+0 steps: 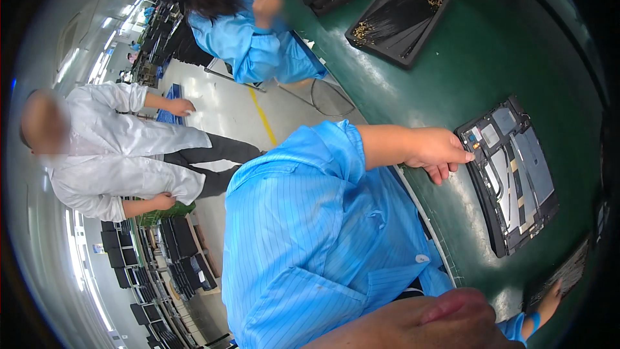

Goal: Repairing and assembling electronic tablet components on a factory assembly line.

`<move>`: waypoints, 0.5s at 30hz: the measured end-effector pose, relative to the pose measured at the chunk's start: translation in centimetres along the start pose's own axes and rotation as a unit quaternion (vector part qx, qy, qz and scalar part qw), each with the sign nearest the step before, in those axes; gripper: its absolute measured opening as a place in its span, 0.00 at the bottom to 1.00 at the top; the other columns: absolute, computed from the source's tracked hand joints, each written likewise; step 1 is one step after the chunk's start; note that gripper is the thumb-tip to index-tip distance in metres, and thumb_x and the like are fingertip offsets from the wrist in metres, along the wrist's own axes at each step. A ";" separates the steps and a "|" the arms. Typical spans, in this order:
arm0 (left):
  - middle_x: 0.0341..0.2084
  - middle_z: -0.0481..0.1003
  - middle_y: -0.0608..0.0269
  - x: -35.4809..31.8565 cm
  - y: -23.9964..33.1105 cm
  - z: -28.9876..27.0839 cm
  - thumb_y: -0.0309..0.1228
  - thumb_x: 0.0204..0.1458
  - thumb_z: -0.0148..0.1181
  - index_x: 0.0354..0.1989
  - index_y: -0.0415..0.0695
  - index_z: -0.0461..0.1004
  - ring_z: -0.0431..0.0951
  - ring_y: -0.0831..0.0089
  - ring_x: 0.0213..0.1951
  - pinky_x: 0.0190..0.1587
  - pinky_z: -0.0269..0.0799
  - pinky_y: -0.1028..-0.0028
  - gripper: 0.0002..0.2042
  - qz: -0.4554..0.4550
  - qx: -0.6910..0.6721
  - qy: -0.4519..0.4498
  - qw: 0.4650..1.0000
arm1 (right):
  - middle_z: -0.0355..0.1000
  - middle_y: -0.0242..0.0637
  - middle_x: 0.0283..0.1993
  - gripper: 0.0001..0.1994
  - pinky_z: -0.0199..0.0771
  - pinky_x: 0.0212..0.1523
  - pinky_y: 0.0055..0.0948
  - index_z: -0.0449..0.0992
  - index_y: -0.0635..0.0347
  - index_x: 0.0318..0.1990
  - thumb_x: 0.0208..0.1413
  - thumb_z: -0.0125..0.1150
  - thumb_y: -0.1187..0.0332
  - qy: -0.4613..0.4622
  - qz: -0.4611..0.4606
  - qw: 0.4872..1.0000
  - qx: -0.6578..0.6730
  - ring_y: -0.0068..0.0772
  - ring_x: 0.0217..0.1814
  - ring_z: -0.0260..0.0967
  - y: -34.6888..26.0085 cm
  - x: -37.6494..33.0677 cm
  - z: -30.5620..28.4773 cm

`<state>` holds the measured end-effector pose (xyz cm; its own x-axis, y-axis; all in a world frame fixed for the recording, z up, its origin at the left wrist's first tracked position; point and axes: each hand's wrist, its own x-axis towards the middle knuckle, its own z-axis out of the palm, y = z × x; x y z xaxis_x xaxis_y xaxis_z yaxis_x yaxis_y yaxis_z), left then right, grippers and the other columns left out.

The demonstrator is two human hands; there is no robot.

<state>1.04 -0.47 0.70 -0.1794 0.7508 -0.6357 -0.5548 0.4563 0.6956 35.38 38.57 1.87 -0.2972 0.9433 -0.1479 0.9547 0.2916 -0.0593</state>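
Left hand (439, 152) is out over the green tabletop (491, 64), fingers curled loosely with the index fingertip pressed against the near edge of an opened tablet (513, 174), touching it rather than pinching anything. The tablet lies back-off on the tabletop, insides showing: grey plates, thin cables, a dark frame around it. Right hand (549, 300) is down at the lower right edge, mostly cut off, fingers on the corner of a dark flat panel (565, 274); can't tell if it's gripping or just resting there. Further up the tabletop there's a black tray (397, 22) full of thin dark strips with gold ends. Another person in a blue coat (252, 39) works at the far end, and someone in a white coat (123, 148) stands in the aisle.
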 end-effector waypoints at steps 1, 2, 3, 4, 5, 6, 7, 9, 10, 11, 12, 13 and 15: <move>0.25 0.62 0.59 -0.1 -0.2 0.4 0.44 0.47 0.49 0.33 0.34 0.64 0.67 0.73 0.23 0.22 0.71 0.74 0.20 0.001 0.007 0.021 1.000 | 0.63 0.44 0.48 0.19 0.60 0.49 0.26 0.62 0.61 0.50 0.54 0.40 0.62 -0.010 -0.015 1.000 0.012 0.40 0.48 0.62 1.7 1.3 2.6; 0.25 0.62 0.59 -0.4 0.0 0.5 0.44 0.47 0.49 0.33 0.34 0.64 0.67 0.73 0.23 0.22 0.71 0.74 0.20 0.001 0.006 0.023 1.000 | 0.63 0.47 0.47 0.20 0.59 0.48 0.28 0.63 0.62 0.49 0.52 0.39 0.59 -0.031 -0.001 0.999 0.014 0.43 0.48 0.61 2.7 0.7 3.3; 0.25 0.62 0.59 -0.8 0.1 0.7 0.43 0.47 0.49 0.33 0.34 0.64 0.67 0.73 0.23 0.22 0.71 0.74 0.20 0.001 0.005 0.027 1.000 | 0.63 0.49 0.46 0.23 0.58 0.48 0.30 0.64 0.63 0.47 0.51 0.38 0.55 -0.053 0.011 0.998 0.017 0.46 0.48 0.60 3.4 0.4 3.9; 0.25 0.62 0.59 -0.7 0.0 0.7 0.43 0.48 0.49 0.33 0.34 0.64 0.67 0.74 0.23 0.22 0.72 0.74 0.19 -0.001 0.003 0.025 1.000 | 0.63 0.52 0.45 0.25 0.58 0.48 0.32 0.65 0.65 0.46 0.50 0.37 0.51 -0.074 0.030 0.997 0.016 0.50 0.48 0.60 3.6 -0.2 4.1; 0.25 0.62 0.59 -0.5 -0.2 0.7 0.43 0.48 0.49 0.33 0.34 0.64 0.67 0.74 0.23 0.22 0.72 0.74 0.19 -0.003 0.001 0.022 1.000 | 0.63 0.52 0.45 0.25 0.58 0.48 0.32 0.65 0.65 0.46 0.50 0.37 0.51 -0.074 0.031 0.997 0.013 0.50 0.48 0.60 3.6 -0.5 4.0; 0.25 0.62 0.59 -0.4 -0.3 0.8 0.43 0.48 0.48 0.33 0.34 0.64 0.67 0.74 0.23 0.22 0.71 0.74 0.20 0.001 0.002 0.021 1.000 | 0.63 0.51 0.45 0.25 0.58 0.48 0.32 0.65 0.63 0.46 0.50 0.37 0.52 -0.075 0.056 0.996 -0.011 0.50 0.48 0.60 3.3 -0.6 4.0; 0.25 0.62 0.59 -0.3 -0.5 0.8 0.43 0.48 0.47 0.34 0.34 0.64 0.67 0.73 0.23 0.22 0.71 0.74 0.20 0.005 0.003 0.022 1.000 | 0.63 0.51 0.45 0.24 0.58 0.48 0.32 0.66 0.62 0.46 0.50 0.36 0.53 -0.076 0.079 0.993 -0.033 0.50 0.48 0.60 3.0 -0.7 4.1; 0.25 0.63 0.59 0.3 -1.1 0.7 0.43 0.49 0.47 0.34 0.33 0.64 0.67 0.73 0.22 0.22 0.71 0.74 0.20 0.017 0.016 0.031 0.999 | 0.63 0.50 0.46 0.24 0.58 0.48 0.32 0.66 0.61 0.46 0.50 0.36 0.52 -0.039 0.066 0.997 -0.022 0.49 0.48 0.60 5.5 0.5 5.3; 0.26 0.63 0.59 0.4 -1.1 1.1 0.43 0.49 0.46 0.34 0.33 0.64 0.68 0.73 0.22 0.22 0.71 0.74 0.20 0.025 0.039 0.045 0.998 | 0.63 0.49 0.46 0.24 0.58 0.48 0.32 0.66 0.60 0.46 0.50 0.36 0.51 -0.008 0.055 0.998 -0.001 0.49 0.48 0.60 6.5 0.8 5.9; 0.22 0.65 0.59 -0.3 -0.5 1.4 0.43 0.50 0.44 0.33 0.33 0.66 0.69 0.73 0.23 0.21 0.70 0.75 0.20 0.021 0.070 0.066 0.995 | 0.63 0.49 0.46 0.24 0.58 0.48 0.32 0.66 0.60 0.46 0.50 0.36 0.51 -0.005 0.056 0.998 -0.019 0.49 0.48 0.60 5.0 -1.1 4.0; 0.22 0.65 0.59 -0.8 0.2 1.7 0.43 0.50 0.44 0.33 0.33 0.66 0.69 0.73 0.23 0.21 0.70 0.75 0.20 0.018 0.054 0.054 0.997 | 0.63 0.49 0.46 0.25 0.58 0.48 0.32 0.67 0.60 0.45 0.49 0.36 0.50 0.030 0.101 0.994 -0.013 0.48 0.47 0.60 3.5 -3.1 2.4; 0.20 0.66 0.59 -1.7 0.7 2.2 0.43 0.50 0.44 0.32 0.34 0.67 0.70 0.72 0.23 0.23 0.70 0.74 0.20 0.038 0.126 0.076 0.988 | 0.63 0.48 0.47 0.25 0.58 0.48 0.32 0.67 0.59 0.45 0.49 0.36 0.50 0.065 0.134 0.989 -0.003 0.47 0.47 0.61 2.4 -3.9 1.5; 0.17 0.69 0.56 -1.6 -1.0 3.2 0.41 0.49 0.42 0.31 0.38 0.69 0.72 0.66 0.26 0.30 0.68 0.69 0.17 0.123 0.266 0.167 0.941 | 0.63 0.47 0.46 0.25 0.58 0.49 0.32 0.67 0.59 0.45 0.49 0.36 0.49 0.057 0.121 0.991 -0.008 0.47 0.47 0.61 2.6 -2.1 3.6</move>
<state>4.54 -0.57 2.06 -0.5446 0.7134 -0.4410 0.0070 0.5297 0.8482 38.47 36.83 -1.57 -0.0573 0.9974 -0.0428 0.9982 0.0564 -0.0209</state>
